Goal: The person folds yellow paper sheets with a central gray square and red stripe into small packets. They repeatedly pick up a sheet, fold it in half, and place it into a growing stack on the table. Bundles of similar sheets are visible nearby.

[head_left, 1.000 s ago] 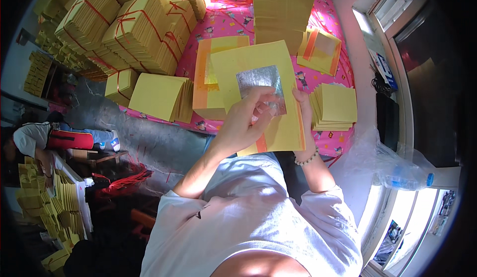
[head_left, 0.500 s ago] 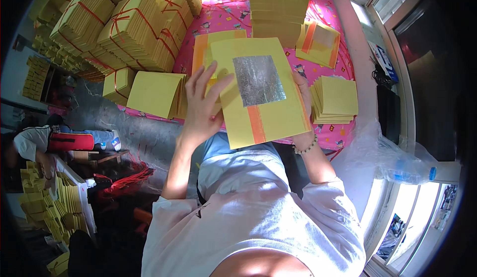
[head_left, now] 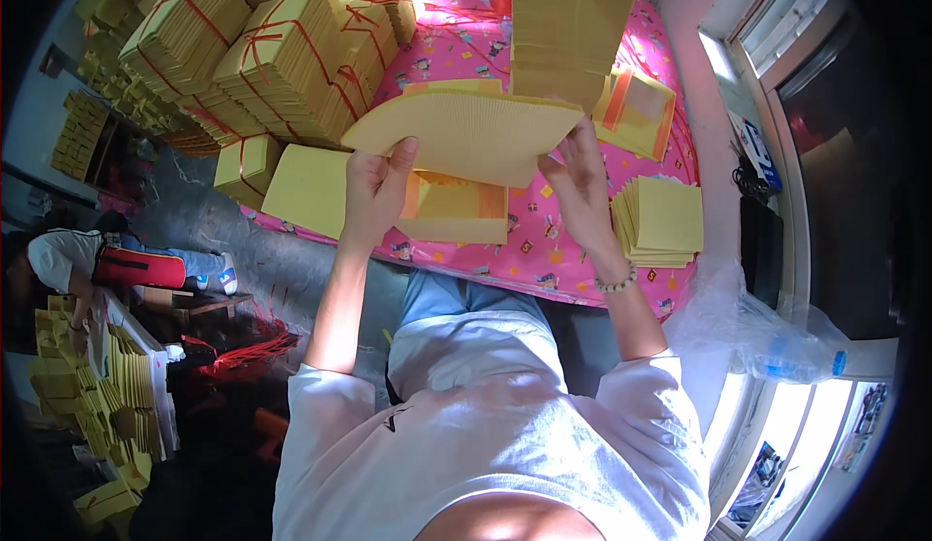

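Observation:
A thick stack of yellow paper (head_left: pixel 466 138) is held between my two hands above the table, bowed, with its many-layered edge toward me. My left hand (head_left: pixel 382 186) grips its left end, thumb on top. At the right end, my right hand (head_left: pixel 580 186), with a beaded bracelet at the wrist, pinches the corner. Below the stack lies more yellow paper with orange strips (head_left: pixel 451 216), partly covered by what I hold. A smaller pile of yellow paper (head_left: pixel 658 219) sits to the right of my right hand.
Tied paper bundles (head_left: pixel 282 65) are heaped at the left of the pink table cloth (head_left: pixel 544 259). A tall yellow paper pile (head_left: pixel 563 36) stands at the back. Sheets with orange stripes (head_left: pixel 636 114) lie right. A co-worker (head_left: pixel 73 259) bends over papers at far left.
The stack has turned from showing its face with a silver square to showing its layered edge, and is farther from me. Both hands shifted to its ends, baring the paper underneath.

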`<state>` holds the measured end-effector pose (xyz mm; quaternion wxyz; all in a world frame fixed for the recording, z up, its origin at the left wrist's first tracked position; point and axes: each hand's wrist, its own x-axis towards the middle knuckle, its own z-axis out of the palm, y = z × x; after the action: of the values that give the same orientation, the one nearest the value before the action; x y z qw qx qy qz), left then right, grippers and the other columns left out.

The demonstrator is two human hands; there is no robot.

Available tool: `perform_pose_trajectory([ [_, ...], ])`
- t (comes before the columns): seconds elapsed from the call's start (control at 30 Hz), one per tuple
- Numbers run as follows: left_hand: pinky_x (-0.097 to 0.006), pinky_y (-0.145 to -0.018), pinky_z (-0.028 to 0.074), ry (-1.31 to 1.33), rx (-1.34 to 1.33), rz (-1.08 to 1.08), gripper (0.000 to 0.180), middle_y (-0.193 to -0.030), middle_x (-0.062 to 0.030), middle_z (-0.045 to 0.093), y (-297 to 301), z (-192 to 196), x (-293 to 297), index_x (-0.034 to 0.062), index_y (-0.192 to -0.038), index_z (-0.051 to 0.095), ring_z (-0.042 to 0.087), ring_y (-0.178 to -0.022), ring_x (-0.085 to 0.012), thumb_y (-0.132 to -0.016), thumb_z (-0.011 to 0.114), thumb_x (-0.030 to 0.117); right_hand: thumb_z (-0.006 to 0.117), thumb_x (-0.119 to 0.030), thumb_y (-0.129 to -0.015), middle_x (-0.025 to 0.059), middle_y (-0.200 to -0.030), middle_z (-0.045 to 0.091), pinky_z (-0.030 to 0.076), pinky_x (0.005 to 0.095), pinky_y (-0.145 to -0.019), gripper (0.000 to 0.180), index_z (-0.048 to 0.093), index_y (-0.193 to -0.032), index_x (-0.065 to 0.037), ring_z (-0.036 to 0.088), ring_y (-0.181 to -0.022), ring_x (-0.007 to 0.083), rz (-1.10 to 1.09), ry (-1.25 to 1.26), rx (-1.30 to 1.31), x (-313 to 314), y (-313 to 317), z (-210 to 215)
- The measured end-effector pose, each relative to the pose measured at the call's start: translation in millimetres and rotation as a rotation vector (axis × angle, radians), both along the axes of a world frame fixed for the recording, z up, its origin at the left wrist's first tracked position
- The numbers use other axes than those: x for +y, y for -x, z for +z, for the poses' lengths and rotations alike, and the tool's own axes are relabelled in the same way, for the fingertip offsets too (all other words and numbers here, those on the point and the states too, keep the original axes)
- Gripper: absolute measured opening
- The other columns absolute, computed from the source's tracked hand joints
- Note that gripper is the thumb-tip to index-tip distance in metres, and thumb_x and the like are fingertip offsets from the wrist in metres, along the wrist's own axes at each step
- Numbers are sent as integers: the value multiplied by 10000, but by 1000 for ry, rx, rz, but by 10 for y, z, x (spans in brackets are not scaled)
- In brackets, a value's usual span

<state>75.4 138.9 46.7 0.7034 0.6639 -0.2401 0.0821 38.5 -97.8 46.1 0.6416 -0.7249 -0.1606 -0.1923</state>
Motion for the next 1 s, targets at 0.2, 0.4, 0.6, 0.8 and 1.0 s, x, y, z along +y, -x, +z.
perform_pose_trajectory([
  [0.2,-273,-935,396,81,97,11,321,-1118,-76,607,-73,-16,-17,-40,-1213,506,534,-1069,-132,-966,520,164,461,-104,-947,105,-1152,593,363,300,-978,313,512,-1233,11,508,-1127,164,77,-22,92,106,-174,-66],
  [0.4,-264,-922,400,114,25,91,296,-1104,-52,590,-102,49,-70,-26,-1198,494,529,-1053,-118,-962,521,150,473,-105,-949,102,-1092,611,400,285,-908,260,566,-1145,38,540,-1041,156,77,5,45,135,-243,21],
  [0.6,-254,-883,415,200,96,90,239,-1055,-30,594,-175,60,-109,-5,-1145,527,536,-995,-94,-958,526,145,534,-55,-900,99,-946,602,406,289,-877,199,614,-1071,7,564,-951,194,-3,101,-4,55,-319,124],
  [0.8,-283,-833,441,8,-223,179,164,-1026,-74,609,-171,-135,-14,-4,-1007,593,567,-961,-152,-904,562,119,589,88,-767,107,-1078,550,410,336,-899,340,637,-1054,-88,522,-1047,257,-50,342,-178,-41,-254,153],
  [1.0,-311,-764,471,-239,-346,49,135,-875,-119,646,267,-465,167,-1,-894,640,621,-842,-227,-822,617,110,613,43,-743,126,-1149,510,399,377,-928,305,647,-1012,-98,480,-1115,295,-4,485,-110,-164,197,-134],
])
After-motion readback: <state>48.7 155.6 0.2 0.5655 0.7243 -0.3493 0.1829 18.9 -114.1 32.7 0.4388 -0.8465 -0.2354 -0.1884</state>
